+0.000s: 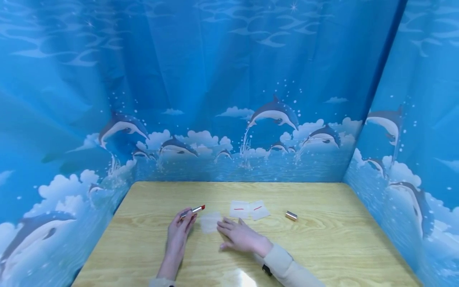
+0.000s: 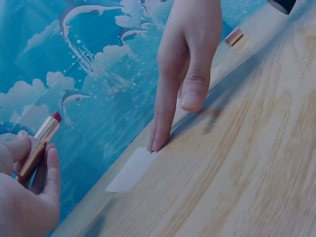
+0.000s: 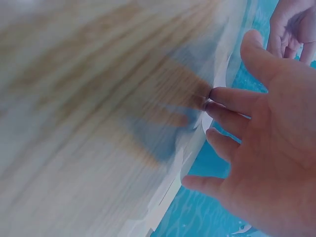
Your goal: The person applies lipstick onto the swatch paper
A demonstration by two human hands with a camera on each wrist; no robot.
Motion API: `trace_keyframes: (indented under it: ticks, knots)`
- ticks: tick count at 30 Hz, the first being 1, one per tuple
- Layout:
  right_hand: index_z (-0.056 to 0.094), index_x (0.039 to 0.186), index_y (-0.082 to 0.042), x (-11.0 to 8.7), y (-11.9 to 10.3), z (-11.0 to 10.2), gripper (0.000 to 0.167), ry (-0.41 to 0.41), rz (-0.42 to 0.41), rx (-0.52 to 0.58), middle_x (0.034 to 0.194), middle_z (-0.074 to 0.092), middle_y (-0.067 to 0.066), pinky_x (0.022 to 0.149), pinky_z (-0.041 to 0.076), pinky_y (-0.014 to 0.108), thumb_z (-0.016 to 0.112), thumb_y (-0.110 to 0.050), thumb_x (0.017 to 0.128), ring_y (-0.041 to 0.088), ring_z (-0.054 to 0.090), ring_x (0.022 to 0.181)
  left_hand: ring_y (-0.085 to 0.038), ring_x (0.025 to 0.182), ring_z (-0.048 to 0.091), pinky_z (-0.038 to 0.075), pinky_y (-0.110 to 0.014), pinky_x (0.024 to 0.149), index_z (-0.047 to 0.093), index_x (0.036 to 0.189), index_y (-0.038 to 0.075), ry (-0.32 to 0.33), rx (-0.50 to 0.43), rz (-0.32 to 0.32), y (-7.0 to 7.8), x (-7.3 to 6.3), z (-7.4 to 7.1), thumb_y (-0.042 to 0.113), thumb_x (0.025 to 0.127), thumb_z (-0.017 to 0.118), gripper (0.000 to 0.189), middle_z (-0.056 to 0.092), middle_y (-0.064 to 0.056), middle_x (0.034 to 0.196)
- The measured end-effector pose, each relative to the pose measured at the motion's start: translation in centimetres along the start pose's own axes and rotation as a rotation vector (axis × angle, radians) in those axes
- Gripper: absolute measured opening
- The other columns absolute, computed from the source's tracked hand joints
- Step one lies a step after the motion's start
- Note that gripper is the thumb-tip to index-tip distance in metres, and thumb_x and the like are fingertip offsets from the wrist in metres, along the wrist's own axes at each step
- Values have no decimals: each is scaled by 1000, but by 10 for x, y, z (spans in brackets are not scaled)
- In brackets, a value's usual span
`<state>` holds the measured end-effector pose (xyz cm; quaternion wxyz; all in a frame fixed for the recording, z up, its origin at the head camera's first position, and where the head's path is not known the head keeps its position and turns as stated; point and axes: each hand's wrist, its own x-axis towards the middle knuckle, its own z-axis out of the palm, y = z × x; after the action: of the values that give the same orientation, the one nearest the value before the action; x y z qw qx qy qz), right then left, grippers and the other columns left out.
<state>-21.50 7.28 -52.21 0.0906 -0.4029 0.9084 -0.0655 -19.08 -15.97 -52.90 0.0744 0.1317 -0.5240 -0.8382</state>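
Observation:
My left hand [image 1: 177,235] holds an uncapped lipstick [image 2: 43,140] between thumb and fingers, its red tip pointing up and away from the hand. Just right of it, a blank white paper piece [image 1: 209,222] lies on the table. The fingertips of my right hand [image 1: 239,236] touch that paper's right edge, fingers stretched out and the palm lifted off the wood. Behind the right hand lie two more white paper pieces, a left one [image 1: 238,214] and a tilted right one [image 1: 260,214], each with a short red line.
The lipstick cap [image 1: 291,215] lies on its side to the right of the papers. All of it is on a light wood-grain table [image 1: 333,247]. Blue curtains [image 1: 215,79] printed with dolphins stand behind it and along both sides.

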Motion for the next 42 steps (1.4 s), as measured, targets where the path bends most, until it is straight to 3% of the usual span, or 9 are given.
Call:
trace_keyframes:
  ticks: [27, 42]
  knots:
    - [38, 155, -11, -61, 13, 3, 74, 30, 22, 90, 164, 32, 4, 118, 26, 66, 51, -57, 99, 30, 28, 151, -11, 104, 68, 54, -24, 101, 50, 134, -8, 0, 15, -2, -4, -1, 7, 13, 101, 63, 41, 63, -9, 118]
    - [44, 152, -5, -90, 22, 4, 67, 103, 69, 161, 160, 38, 10, 115, 27, 72, 54, -48, 101, 37, 32, 148, -11, 105, 68, 53, -24, 101, 49, 137, -8, -10, 1, -16, -6, -2, 9, 14, 100, 64, 45, 63, -9, 120]
